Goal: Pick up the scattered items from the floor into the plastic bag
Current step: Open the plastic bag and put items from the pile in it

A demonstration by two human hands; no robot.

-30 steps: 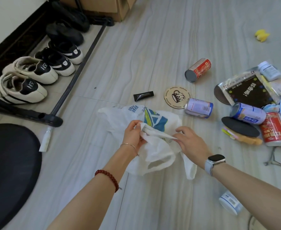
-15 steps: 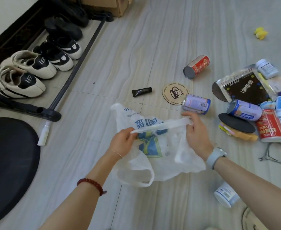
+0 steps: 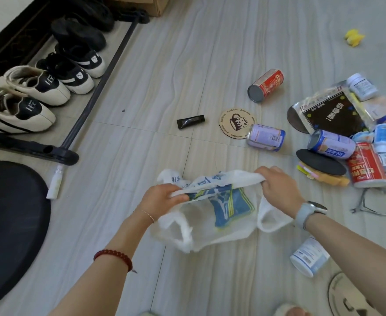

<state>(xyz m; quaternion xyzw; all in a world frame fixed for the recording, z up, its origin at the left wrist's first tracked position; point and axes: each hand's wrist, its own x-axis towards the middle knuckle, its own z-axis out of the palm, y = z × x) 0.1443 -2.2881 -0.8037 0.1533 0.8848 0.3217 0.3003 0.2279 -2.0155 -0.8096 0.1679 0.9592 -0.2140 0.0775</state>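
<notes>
A white plastic bag (image 3: 212,229) with a blue and yellow print hangs stretched between both hands above the floor. My left hand (image 3: 160,198) pinches its upper edge on the left and my right hand (image 3: 278,188) grips the same edge on the right. Scattered on the floor beyond lie a black tube (image 3: 190,121), a round coaster (image 3: 237,124), a red can (image 3: 266,85), a pale purple can (image 3: 266,137), and a heap of cans, bottles and a black packet (image 3: 333,115) at the right. A white bottle (image 3: 309,258) lies under my right forearm.
Shoes (image 3: 21,110) stand on a black rack (image 3: 96,92) at the left, beside a cardboard box (image 3: 142,4). A black round base (image 3: 7,226) fills the lower left. A white tube (image 3: 55,181) lies by it. A yellow toy (image 3: 354,37) sits far right; metal pliers (image 3: 367,205) lie near the heap.
My hands have moved apart, pulling the bag's edge out wide from a bunched lump. The bag now hangs spread below them.
</notes>
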